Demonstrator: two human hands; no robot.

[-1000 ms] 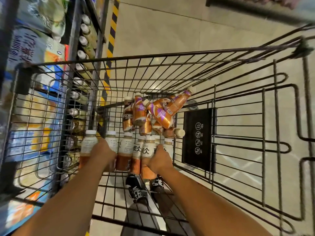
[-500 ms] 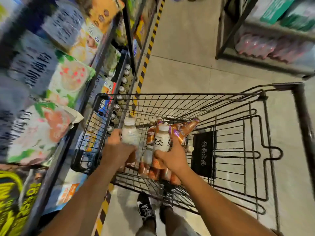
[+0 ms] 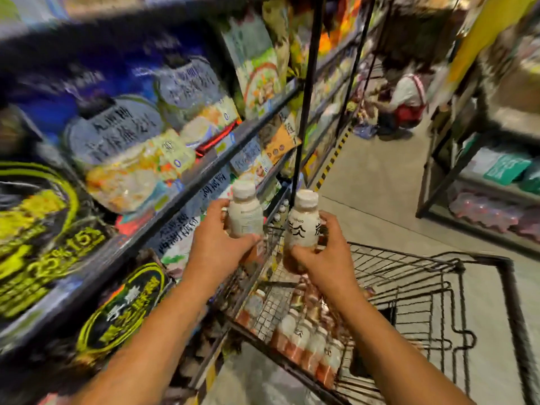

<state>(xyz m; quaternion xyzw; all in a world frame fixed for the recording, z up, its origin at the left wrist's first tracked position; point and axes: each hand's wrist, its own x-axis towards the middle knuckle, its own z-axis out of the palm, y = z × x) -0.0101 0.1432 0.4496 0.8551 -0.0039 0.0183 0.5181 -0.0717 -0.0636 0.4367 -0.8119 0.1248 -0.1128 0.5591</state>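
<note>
Left bottle [image 3: 245, 213] — white cap, pale label, held upright in the air above the near left corner of the cart [image 3: 423, 260], close in front of the shelf [image 3: 187, 185]. Right bottle [image 3: 302, 226] just beside it, parted by a narrow gap: same white cap, black characters on the label turned toward the camera, brown drink showing at the base. Also upright, also above the cart.

Left grip [image 3: 217, 244] wrapped round the lower half of the left bottle, thumb and fingers curled about it. Right grip [image 3: 324, 255] clasped round the lower half of the right bottle, fingertips showing on its right flank. Both forearms stretched forward from the bottom edge of the view.

Down in the cart, against its near wall, a row of like bottles [image 3: 306, 340] standing with white caps up. On the left, shelf boards packed with blurred bags [image 3: 125, 171] in blue, green and yellow print.

Pale floor [image 3: 380, 185] ahead, with a yellow-and-black stripe [image 3: 333, 162] along the foot of the shelves. Farther down the aisle, a crouching person [image 3: 406, 97] in a white top — well apart from the cart. On the right, a dark rack [image 3: 438, 171] with pink packs [image 3: 485, 211] on its lowest board.
</note>
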